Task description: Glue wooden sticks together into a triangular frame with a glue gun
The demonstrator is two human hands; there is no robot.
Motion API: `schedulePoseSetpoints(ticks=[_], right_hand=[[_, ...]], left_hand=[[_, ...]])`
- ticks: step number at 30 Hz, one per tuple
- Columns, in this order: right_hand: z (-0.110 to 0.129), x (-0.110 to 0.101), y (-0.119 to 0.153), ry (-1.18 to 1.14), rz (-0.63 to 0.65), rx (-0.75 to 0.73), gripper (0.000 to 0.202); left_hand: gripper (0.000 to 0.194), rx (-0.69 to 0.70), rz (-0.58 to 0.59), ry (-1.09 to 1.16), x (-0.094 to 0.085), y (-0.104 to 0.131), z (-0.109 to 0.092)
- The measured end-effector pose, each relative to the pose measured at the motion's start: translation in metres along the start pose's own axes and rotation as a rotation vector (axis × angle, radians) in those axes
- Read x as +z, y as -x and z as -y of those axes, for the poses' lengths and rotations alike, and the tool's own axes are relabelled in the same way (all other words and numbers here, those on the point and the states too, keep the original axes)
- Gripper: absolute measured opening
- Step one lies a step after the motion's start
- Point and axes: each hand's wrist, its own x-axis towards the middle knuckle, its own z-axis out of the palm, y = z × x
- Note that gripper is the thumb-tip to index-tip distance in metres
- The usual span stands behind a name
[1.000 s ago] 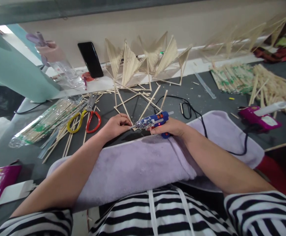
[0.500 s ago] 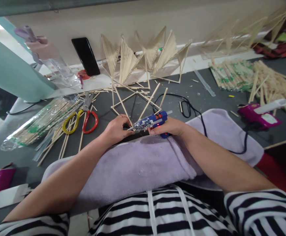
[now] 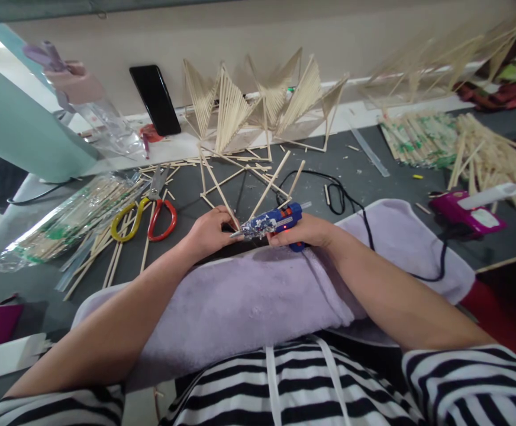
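Observation:
My right hand (image 3: 305, 231) is wrapped round a blue glue gun (image 3: 271, 222) with a red light, whose nozzle points left. My left hand (image 3: 211, 234) pinches the near corner of a wooden stick frame (image 3: 217, 188), right beside the nozzle. The frame stands on the dark grey table, its sticks slanting up and away from me. A black cord (image 3: 338, 195) loops on the table to the right of the gun. A lilac cloth (image 3: 249, 302) lies under my forearms.
Folded stick structures (image 3: 231, 109) stand along the wall by a black phone (image 3: 155, 100). At left are scissors (image 3: 144, 220), bagged sticks (image 3: 76, 216) and a bottle (image 3: 102, 118). Stick piles (image 3: 489, 154) and a magenta device (image 3: 466, 212) lie at right; a person's hand shows beyond.
The left part of the stick frame has tilted slightly, its upper end shifting left. Both hands stay nearly in place, with the gun still at the corner.

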Motion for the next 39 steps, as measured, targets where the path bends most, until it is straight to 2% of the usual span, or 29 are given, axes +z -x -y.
schedulePoseSetpoints(ticks=[10, 17, 29, 39], right_hand=[[0.0005, 0.0013, -0.0005, 0.002, -0.009, -0.012, 0.020], [0.0029, 0.0031, 0.0003, -0.009, -0.009, 0.008, 0.022], [-0.0018, 0.0033, -0.0019, -0.022, 0.012, -0.007, 0.023], [-0.0004, 0.0035, -0.0026, -0.001, 0.022, 0.031, 0.024]], left_hand=[[0.013, 0.036, 0.018, 0.005, 0.0000, -0.0022, 0.0046], [0.019, 0.018, 0.049, -0.016, -0.0024, -0.0014, 0.0052], [0.007, 0.035, 0.060, 0.073, -0.0030, -0.0023, 0.0070], [0.010, 0.026, 0.086, 0.053, -0.0057, -0.0024, 0.0066]])
